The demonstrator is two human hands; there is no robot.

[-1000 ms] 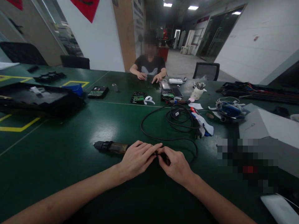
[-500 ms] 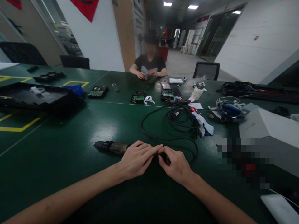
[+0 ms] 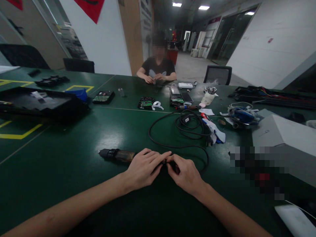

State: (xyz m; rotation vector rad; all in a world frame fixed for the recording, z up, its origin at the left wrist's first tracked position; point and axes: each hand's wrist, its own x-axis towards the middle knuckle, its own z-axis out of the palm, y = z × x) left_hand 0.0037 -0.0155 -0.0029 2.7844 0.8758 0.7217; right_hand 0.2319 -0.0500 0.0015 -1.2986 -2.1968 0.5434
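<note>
An electric screwdriver (image 3: 120,155) lies across the green table in front of me, its dark nose and metal tip pointing left. My left hand (image 3: 145,167) is laid over its rear half, with the fingers closed around the body. Close against those fingertips, my right hand (image 3: 185,172) pinches at the screwdriver's tail end. What sits between the right thumb and fingers is small, dark and mostly hidden. Behind the right hand a black cable (image 3: 177,146) curves away and runs into a loose coil farther off.
White-and-blue gloves (image 3: 214,131) lie beside the coil. Circuit-board units (image 3: 146,102), a cup of bits (image 3: 208,97) and a second screwdriver (image 3: 189,107) stand farther back. A large black tray (image 3: 44,108) is at left, a white box (image 3: 283,138) at right. A person (image 3: 158,67) sits opposite.
</note>
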